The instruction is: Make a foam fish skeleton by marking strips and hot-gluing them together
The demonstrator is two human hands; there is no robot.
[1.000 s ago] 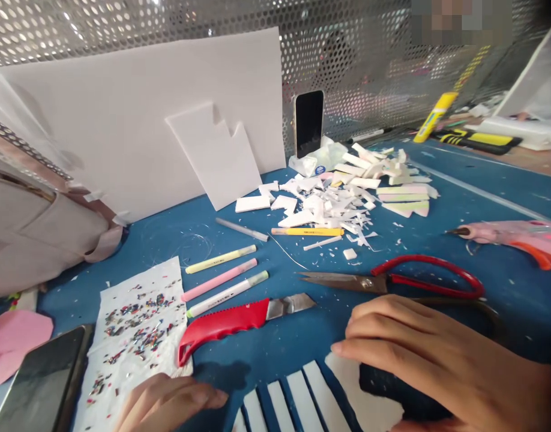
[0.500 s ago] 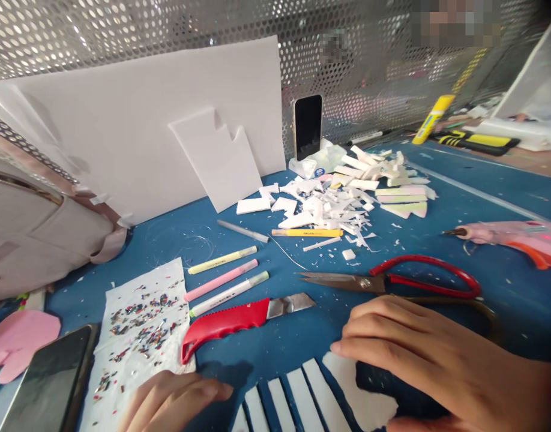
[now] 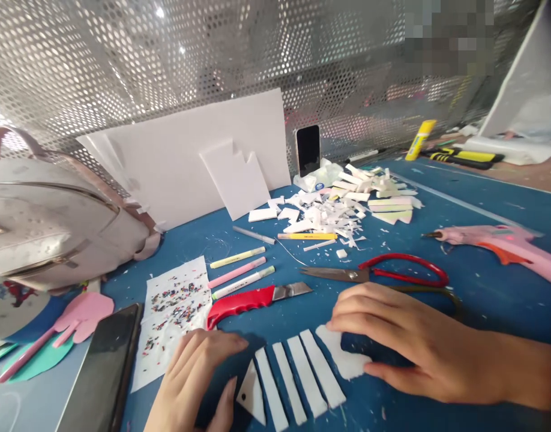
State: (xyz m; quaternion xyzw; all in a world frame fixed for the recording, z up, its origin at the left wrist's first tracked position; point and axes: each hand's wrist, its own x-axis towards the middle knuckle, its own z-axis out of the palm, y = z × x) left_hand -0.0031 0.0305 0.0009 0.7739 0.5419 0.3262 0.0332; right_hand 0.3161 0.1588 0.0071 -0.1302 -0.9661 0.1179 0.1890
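Observation:
On the blue tabletop lie several narrow white foam strips (image 3: 298, 375) side by side. At their left end is a pointed white foam piece (image 3: 252, 393) with a black dot; at their right end, a curved, tail-like white foam piece (image 3: 343, 354). My left hand (image 3: 198, 372) is beside the dotted piece, thumb and fingers apart, holding nothing. My right hand (image 3: 392, 336) rests with fingers spread, its index fingertip and thumb touching edges of the tail-like piece. Behind them lie a red utility knife (image 3: 243, 305) with its blade out and red-handled scissors (image 3: 401, 270).
Pens (image 3: 242, 270), a paper with shiny bits (image 3: 171, 318) and a phone (image 3: 104, 366) lie leftward. A backpack (image 3: 54, 222) stands far left. Foam scraps (image 3: 329, 210), a propped white board (image 3: 176, 162) and an upright phone (image 3: 308, 150) are behind. A pink glue gun (image 3: 496, 240) lies right.
The view has tilted up and shifted left, showing more of the backpack and the dotted piece. My left thumb now shows; my right thumb now touches the tail-like piece.

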